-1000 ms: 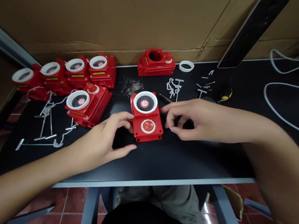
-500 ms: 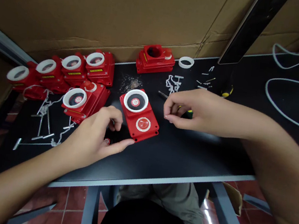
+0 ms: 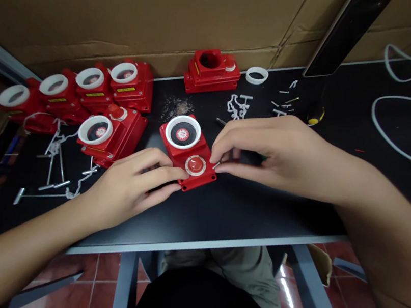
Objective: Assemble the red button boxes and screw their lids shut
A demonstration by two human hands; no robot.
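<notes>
A red alarm box (image 3: 204, 153) with a white ring, a black disc and a clear-red dome lies face up on the black table. My left hand (image 3: 140, 177) grips its left near edge, fingers on top and thumb at the side. Over the box's right corner, my right hand (image 3: 263, 152) pinches a small metal screw (image 3: 216, 165) between thumb and fingertips. Part of a screwdriver, its metal tip (image 3: 220, 121) showing, lies beneath my right hand; the hand hides most of it.
Several more red boxes (image 3: 130, 86) stand at the left, near small T-shaped metal hammers (image 3: 50, 172) with white cords. At the back are an open red box (image 3: 212, 75), a loose white ring (image 3: 257, 75) and small screws (image 3: 288, 105). White cable (image 3: 403, 147) curls at the right.
My right hand has moved left, bringing the screw to the box's right corner. My left fingers have come down onto the box's edge.
</notes>
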